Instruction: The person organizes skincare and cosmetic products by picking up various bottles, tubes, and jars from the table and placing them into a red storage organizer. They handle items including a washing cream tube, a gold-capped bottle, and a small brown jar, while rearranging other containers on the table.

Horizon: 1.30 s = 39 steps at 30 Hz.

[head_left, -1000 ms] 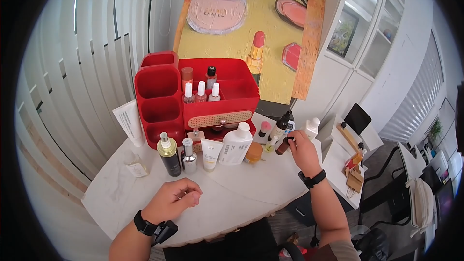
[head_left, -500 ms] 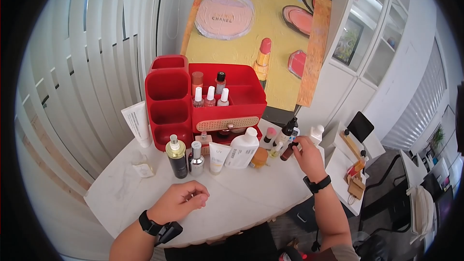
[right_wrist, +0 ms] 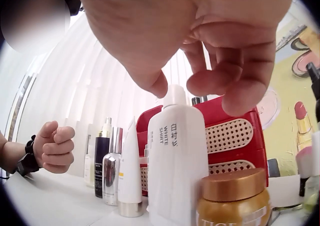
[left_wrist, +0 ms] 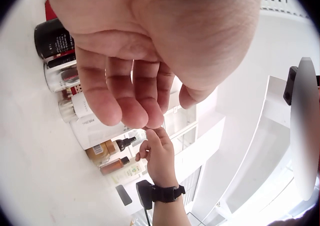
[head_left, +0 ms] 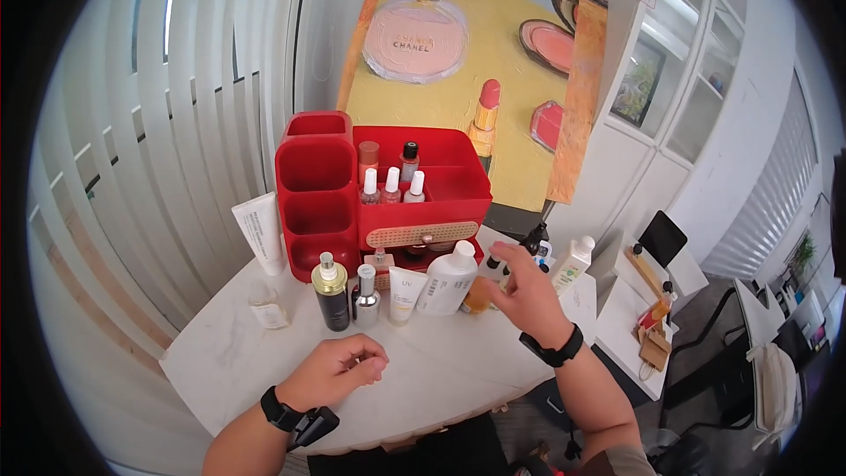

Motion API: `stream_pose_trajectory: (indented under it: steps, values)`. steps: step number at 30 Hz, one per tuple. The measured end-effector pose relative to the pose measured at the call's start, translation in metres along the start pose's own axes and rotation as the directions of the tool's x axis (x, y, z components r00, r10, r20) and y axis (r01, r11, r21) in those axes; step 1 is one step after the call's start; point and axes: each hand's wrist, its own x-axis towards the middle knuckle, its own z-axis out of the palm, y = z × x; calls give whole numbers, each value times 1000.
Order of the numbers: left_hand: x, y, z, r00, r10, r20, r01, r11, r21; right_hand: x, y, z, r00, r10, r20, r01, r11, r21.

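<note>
My right hand (head_left: 531, 304) is raised over the right side of the table, fingers spread and holding nothing. Beside and below it are an amber jar (right_wrist: 232, 201) with a gold lid and a large white bottle (head_left: 447, 285). In the right wrist view the thumb and fingers appear either side of this bottle's cap (right_wrist: 174, 94). A small brown bottle (left_wrist: 114, 166) with a black cap stands near that hand in the left wrist view. My left hand (head_left: 337, 370) hovers low at the front of the table, loosely curled around nothing.
A red organizer (head_left: 458, 211) with nail polish bottles stands behind. Left of the white bottle are a UV tube (head_left: 404, 295), a silver bottle (head_left: 367, 300), a dark bottle (head_left: 332, 304) and a clear bottle (head_left: 268, 311). A white-green bottle (head_left: 575, 265) is at the right.
My right hand has let go of the small brown bottle and moved left, toward the amber jar and white bottle. The head view has shifted slightly. My left hand stays nearly still.
</note>
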Motion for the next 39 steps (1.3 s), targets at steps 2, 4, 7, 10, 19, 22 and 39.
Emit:
stream_pose_trajectory:
  steps: [2,4,7,10,19,22,39]
  values:
    - [0,1,1,1000,0,-1,0,1000,-2,7,-10,9,991,74,113,-77,997,17]
    - [0,4,2,1000,4,2,-4,1000,1,10,-15,16,988,62,138,-69,997,43]
    - [0,5,3,1000,17,-24,-17,1000,-2,14,-19,21,978,82,192,-100,991,86]
    - [0,0,-1,1000,14,14,-14,1000,-5,17,-16,27,974,104,203,-129,985,114]
    - [0,-1,1,1000,17,5,-17,1000,13,12,-7,35,994,-31,108,16,991,136]
    - [2,-3,-2,1000,14,13,-14,1000,21,8,-7,33,993,-52,106,37,989,140]
    - [1,-1,-1,991,134,-27,-123,959,256,-23,-37,14,966,-149,209,99,967,233]
